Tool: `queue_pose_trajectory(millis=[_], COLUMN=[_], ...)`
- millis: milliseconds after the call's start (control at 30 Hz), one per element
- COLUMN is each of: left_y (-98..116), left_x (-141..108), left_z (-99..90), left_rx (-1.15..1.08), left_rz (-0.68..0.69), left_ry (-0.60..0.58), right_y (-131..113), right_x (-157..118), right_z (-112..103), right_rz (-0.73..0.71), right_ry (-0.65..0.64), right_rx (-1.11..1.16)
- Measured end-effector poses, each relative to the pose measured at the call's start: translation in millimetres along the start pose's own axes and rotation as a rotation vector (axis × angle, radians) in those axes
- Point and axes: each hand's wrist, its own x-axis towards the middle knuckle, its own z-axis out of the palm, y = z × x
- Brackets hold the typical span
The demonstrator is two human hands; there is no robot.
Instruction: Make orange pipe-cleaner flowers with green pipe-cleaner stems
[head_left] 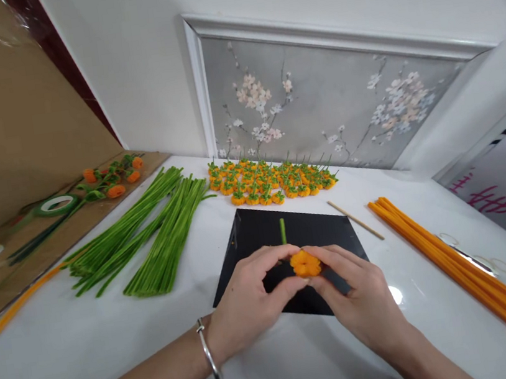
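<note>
Between my two hands is a small orange pipe-cleaner pumpkin (305, 263), its ribbed round side facing me. My left hand (257, 283), with a silver bracelet at the wrist, pinches its left side between thumb and fingers. From the right, my right hand (353, 282) pinches the same pumpkin with thumb and index finger. Both hands are above a black square mat (259, 232). A short green stem piece (282, 230) shows just beyond the left fingertips; whether it joins the pumpkin is hidden.
Many finished orange pumpkins with green tops (261, 182) stand by the wall. Green pipe cleaners (166, 239) lie left, orange ones (461, 267) right. A thin wooden stick (356, 220) lies right of the mat. Green tape (56, 205) and an orange-flowered stem (113, 179) rest on cardboard.
</note>
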Motion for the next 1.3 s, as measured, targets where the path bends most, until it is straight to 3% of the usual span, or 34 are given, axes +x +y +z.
queue_pose_trajectory(millis=[133, 267, 600, 900, 1067, 1300], left_y=[-1.3, -0.6, 0.9, 1.6, 0.7, 3.9], left_x=[4.6, 5.6, 2.1, 5.6, 4.3, 4.6], left_z=[2.9, 4.6, 8.4, 4.5, 6.8, 5.5], left_rx=[-0.301, -0.533, -0.522, -0.575, -0.502, -0.634], left_rz=[-0.176, -0.254, -0.173, -0.248, -0.181, -0.28], left_ry=[-0.056, -0.053, -0.003, 0.038, 0.042, -0.074], right_y=[0.9, -1.6, -4.9, 4.7, -0.9, -4.2], right_x=[-0.2, 1.3, 3.1, 2.3, 0.7, 4.8], right_z=[0.6, -0.6, -1.9, -5.0, -1.4, -0.2], right_rz=[-0.018, -0.028, -0.167, 0.098, 0.23, 0.407], right_ry=[0.056, 0.111, 0.105, 0.052, 0.047, -0.023], right_rx=[-0.017, 0.004, 0.033, 0.136, 0.252, 0.596])
